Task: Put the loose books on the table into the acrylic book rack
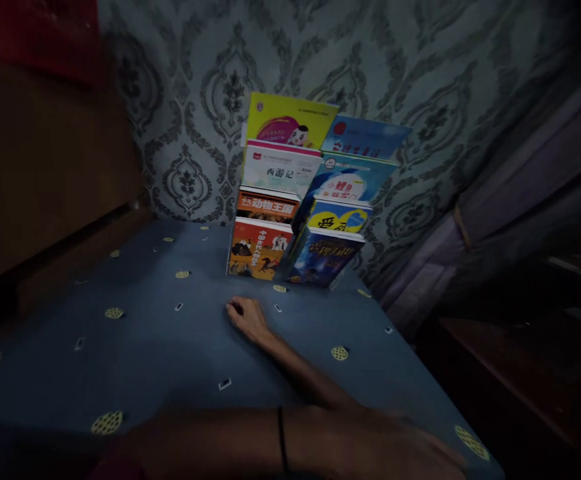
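My right hand (249, 319) rests on the blue cloth in front of the books, its fingers loosely curled, with nothing visible in them. My left forearm, with a thin black band at the wrist, crosses the near edge of the view over the right arm. At its end my left hand (395, 443) lies low and flat, fingers stretched out to the right; it is dim and partly blurred. Several books stand in two tiered columns. Nearest my right hand are an orange book (259, 250) and a dark blue book (324, 259). Neither hand touches the books.
A blue patterned cloth (170, 347) covers the table. Behind the books is patterned wallpaper (185, 173). A brown wooden cabinet (45, 160) stands at left, under a red item (40, 37). A purplish curtain (435, 247), tied back, hangs at right beside a dark area.
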The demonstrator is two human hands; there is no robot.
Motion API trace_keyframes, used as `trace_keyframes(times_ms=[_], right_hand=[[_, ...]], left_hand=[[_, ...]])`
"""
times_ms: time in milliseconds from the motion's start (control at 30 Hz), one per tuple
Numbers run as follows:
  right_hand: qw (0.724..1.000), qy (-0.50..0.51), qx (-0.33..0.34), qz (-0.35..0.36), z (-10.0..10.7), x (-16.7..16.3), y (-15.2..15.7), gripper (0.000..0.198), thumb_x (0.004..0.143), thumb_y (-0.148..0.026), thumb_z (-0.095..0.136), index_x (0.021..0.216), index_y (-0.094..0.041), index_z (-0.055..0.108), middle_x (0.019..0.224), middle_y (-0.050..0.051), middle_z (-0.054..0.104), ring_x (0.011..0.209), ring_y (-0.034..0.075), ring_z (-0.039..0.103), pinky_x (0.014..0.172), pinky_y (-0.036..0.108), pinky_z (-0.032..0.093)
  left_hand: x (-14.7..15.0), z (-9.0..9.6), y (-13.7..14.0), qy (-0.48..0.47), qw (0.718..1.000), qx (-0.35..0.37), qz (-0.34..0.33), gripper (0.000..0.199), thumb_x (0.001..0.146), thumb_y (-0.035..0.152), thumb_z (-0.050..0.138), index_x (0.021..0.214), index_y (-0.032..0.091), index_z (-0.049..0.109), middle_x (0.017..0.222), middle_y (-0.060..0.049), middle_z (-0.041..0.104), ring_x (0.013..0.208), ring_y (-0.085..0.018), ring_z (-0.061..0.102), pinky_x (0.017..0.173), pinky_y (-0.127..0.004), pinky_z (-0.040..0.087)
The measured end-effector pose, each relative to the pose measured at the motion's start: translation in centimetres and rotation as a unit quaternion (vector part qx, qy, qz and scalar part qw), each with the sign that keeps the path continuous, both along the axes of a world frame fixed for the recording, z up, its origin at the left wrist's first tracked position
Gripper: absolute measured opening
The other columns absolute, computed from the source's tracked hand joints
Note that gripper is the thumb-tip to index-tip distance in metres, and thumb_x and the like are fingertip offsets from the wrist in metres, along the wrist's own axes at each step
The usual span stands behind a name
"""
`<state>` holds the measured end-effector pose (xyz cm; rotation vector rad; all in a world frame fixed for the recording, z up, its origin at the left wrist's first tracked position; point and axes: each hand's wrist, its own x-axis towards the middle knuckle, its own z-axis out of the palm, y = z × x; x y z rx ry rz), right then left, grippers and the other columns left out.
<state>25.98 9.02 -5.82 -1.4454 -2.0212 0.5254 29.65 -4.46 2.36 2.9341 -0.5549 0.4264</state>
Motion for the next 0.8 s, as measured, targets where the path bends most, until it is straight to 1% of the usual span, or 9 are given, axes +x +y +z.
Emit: trace_keyframes(times_ms=[133,233,300,433,533,633,700,733,800], right_hand=[[1.000,0.011,-0.003,0.003,-0.5,-0.1,0.2,0.023,0.087,-0.029,0.050,0.069,-0.021,0.062,0.061,-0.001,0.057,0.059,0.015,0.051,0.058,0.026,0.034],[0.999,0.038,-0.004,0.007,-0.7,0.3,0.0,0.025,0.087,-0.035,0.049,0.070,-0.021,0.061,0.064,0.000,0.060,0.061,0.016,0.053,0.060,0.027,0.040],[0.998,0.060,0.000,0.011,-0.6,0.5,-0.3,0.032,0.088,-0.044,0.048,0.070,-0.022,0.061,0.063,0.000,0.060,0.060,0.017,0.052,0.058,0.028,0.042],[0.995,0.097,0.009,0.036,-0.6,1.1,-0.3,0.039,0.087,-0.053,0.048,0.071,-0.021,0.063,0.062,0.003,0.062,0.059,0.019,0.055,0.056,0.029,0.042],[0.995,0.100,-0.005,0.021,-0.9,1.3,0.1,0.042,0.083,-0.058,0.051,0.075,-0.021,0.067,0.063,0.003,0.064,0.058,0.020,0.057,0.055,0.030,0.043],[0.994,0.113,-0.012,0.003,-0.8,1.0,0.1,0.042,0.079,-0.059,0.054,0.072,-0.021,0.068,0.063,0.003,0.065,0.058,0.021,0.057,0.056,0.031,0.043],[0.991,0.133,-0.020,-0.003,-0.5,0.7,-0.2,0.041,0.077,-0.059,0.055,0.071,-0.021,0.069,0.062,0.003,0.065,0.058,0.021,0.057,0.057,0.032,0.042],[0.989,0.143,-0.029,0.002,-0.3,0.5,-0.4,0.040,0.077,-0.058,0.055,0.070,-0.021,0.069,0.063,0.003,0.065,0.060,0.021,0.057,0.058,0.032,0.042],[0.990,0.140,-0.020,-0.007,0.0,0.3,-0.6,0.040,0.078,-0.058,0.055,0.067,-0.021,0.067,0.061,0.002,0.064,0.059,0.020,0.056,0.059,0.031,0.042]], left_hand=[[-6.0,-1.2,3.1,-0.081,0.981,0.004,0.175,0.024,0.096,0.041,0.060,0.092,0.024,0.076,0.107,-0.003,0.078,0.123,-0.027,0.062,0.109,-0.044,0.047],[-11.6,-2.4,5.2,-0.088,0.951,-0.053,0.293,0.031,0.102,0.040,0.052,0.099,0.018,0.074,0.107,-0.005,0.077,0.117,-0.025,0.064,0.105,-0.041,0.049],[-16.1,-3.5,6.2,-0.089,0.909,-0.086,0.398,0.030,0.104,0.035,0.049,0.108,0.017,0.072,0.112,-0.006,0.075,0.115,-0.022,0.064,0.108,-0.040,0.047],[-26.5,-6.4,6.7,-0.107,0.785,-0.102,0.601,0.031,0.106,0.032,0.041,0.113,0.020,0.069,0.116,-0.006,0.073,0.122,-0.022,0.061,0.107,-0.042,0.048],[-34.4,-8.1,5.1,-0.155,0.659,-0.062,0.734,0.033,0.104,0.031,0.038,0.115,0.020,0.067,0.125,-0.010,0.069,0.127,-0.027,0.057,0.109,-0.050,0.047],[-40.6,-8.5,2.7,-0.219,0.525,-0.022,0.822,0.035,0.101,0.033,0.037,0.117,0.018,0.065,0.131,-0.012,0.064,0.131,-0.031,0.053,0.112,-0.052,0.044],[-43.2,-8.5,1.7,-0.244,0.476,-0.018,0.844,0.038,0.100,0.037,0.036,0.118,0.018,0.064,0.131,-0.012,0.063,0.128,-0.032,0.054,0.113,-0.052,0.042],[-44.0,-8.7,1.5,-0.254,0.462,-0.021,0.849,0.039,0.100,0.039,0.035,0.118,0.019,0.063,0.130,-0.012,0.063,0.127,-0.032,0.055,0.112,-0.052,0.043],[-44.5,-9.2,1.9,-0.262,0.457,-0.034,0.849,0.040,0.099,0.042,0.034,0.117,0.021,0.063,0.128,-0.013,0.063,0.126,-0.032,0.056,0.110,-0.054,0.044]])
